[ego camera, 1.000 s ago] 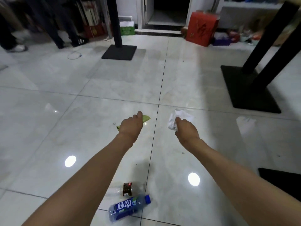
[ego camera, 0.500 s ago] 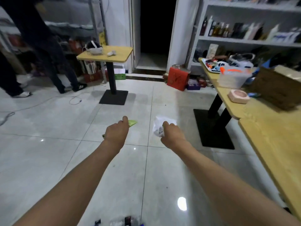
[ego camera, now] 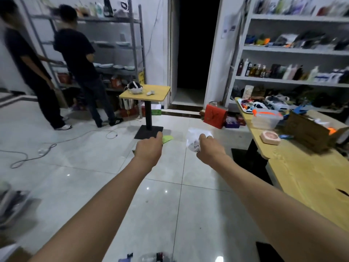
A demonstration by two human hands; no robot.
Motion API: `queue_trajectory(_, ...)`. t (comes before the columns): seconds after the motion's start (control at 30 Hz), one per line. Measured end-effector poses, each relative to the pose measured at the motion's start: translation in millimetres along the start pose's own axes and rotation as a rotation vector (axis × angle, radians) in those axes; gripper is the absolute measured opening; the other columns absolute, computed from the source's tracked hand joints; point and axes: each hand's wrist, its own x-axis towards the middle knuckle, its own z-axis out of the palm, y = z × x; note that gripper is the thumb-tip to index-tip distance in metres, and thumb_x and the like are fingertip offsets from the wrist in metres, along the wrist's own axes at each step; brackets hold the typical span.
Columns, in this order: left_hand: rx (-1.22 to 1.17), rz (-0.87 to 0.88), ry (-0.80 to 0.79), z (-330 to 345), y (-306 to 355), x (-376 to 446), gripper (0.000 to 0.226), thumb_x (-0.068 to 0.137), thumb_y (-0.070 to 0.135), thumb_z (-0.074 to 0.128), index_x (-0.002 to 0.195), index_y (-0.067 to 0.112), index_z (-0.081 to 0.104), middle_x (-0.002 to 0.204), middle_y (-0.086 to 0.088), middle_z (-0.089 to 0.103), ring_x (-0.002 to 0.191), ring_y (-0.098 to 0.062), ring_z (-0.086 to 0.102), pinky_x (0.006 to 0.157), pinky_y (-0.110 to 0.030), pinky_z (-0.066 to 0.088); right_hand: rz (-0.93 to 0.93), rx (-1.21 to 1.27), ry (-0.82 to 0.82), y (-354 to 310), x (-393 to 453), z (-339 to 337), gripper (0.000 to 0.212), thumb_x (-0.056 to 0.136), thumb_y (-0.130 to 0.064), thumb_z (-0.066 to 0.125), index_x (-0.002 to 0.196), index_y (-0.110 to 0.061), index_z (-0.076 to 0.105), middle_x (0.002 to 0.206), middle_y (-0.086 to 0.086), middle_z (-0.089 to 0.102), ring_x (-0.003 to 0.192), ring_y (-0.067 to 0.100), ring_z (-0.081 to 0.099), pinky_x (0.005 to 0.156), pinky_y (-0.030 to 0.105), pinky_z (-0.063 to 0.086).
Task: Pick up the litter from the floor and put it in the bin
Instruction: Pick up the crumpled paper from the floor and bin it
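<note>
My left hand is stretched out in front of me and grips a green scrap of litter, which sticks out past the thumb. My right hand holds a crumpled white wrapper with small print on it. Both pieces are lifted well above the tiled floor. Two plastic bottles lie on the floor at the bottom edge, between my forearms. No bin shows clearly in this view.
A small wooden table on a black pedestal stands ahead. A long wooden table with boxes runs along the right. Two people stand at a metal shelf at the back left. A cable snakes over the floor at the left.
The view has swung up from the floor to the room as I rise. Both hands keep hold of their litter, and the bottles have slid to the bottom edge.
</note>
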Motion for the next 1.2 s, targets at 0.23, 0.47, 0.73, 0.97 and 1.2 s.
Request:
queue_trajectory(0.23,0.079,-0.094,0.013,-42.2,-51.6,-77.2,0.057,0.092,0.009,0.050,0.144,0.007,0.025,0.102,-0.003,0.065,0.083,-0.021,0.066,0.051,-0.027,0.032,-0.171,-0.002,-0.004,-70.1,-60.4,-21.6,0.038,0.083,-0.017,0.062,0.116,-0.013,0.044,0.112,0.010,0.053,0.100,0.028,0.052,0.067,0.033,0.037)
queue_trajectory(0.47,0.132,-0.306,0.014,-69.6,-150.0,-152.0,0.035,0.094,0.013,0.042,0.129,0.008,0.038,0.091,0.000,0.065,0.067,-0.020,0.060,0.044,-0.026,0.019,-0.321,0.077,-0.034,-179.0,-108.5,-24.5,0.043,0.084,-0.015,0.059,0.124,-0.015,0.043,0.116,0.012,0.047,0.107,0.030,0.048,0.070,0.034,0.039)
queue_trajectory(0.73,0.023,-0.665,0.013,-93.3,-294.0,-307.6,0.028,0.093,0.017,0.043,0.120,0.009,0.042,0.100,-0.010,0.067,0.086,-0.033,0.065,0.055,-0.029,0.030,-0.564,0.208,-0.079,-347.8,-205.7,-2.5,0.048,0.083,-0.020,0.060,0.129,-0.021,0.043,0.117,0.009,0.047,0.112,0.028,0.044,0.071,0.034,0.039)
queue_trajectory(0.97,0.054,-0.822,0.047,-113.6,-409.6,-464.4,0.022,0.091,0.022,0.050,0.111,0.013,0.049,0.096,-0.013,0.068,0.085,-0.035,0.066,0.060,-0.034,0.041,-0.787,0.246,-0.159,-498.2,-320.5,9.6,0.051,0.084,-0.027,0.063,0.130,-0.019,0.043,0.121,0.012,0.047,0.117,0.032,0.043,0.083,0.040,0.045)
queue_trajectory(1.2,0.085,-0.957,0.023,-138.2,-486.0,-584.7,0.024,0.092,0.022,0.052,0.112,0.010,0.047,0.099,-0.018,0.065,0.089,-0.039,0.062,0.063,-0.037,0.038,-0.975,0.204,-0.169,-626.4,-420.4,17.7,0.051,0.083,-0.033,0.065,0.128,-0.022,0.044,0.123,0.013,0.049,0.116,0.031,0.045,0.085,0.042,0.049)
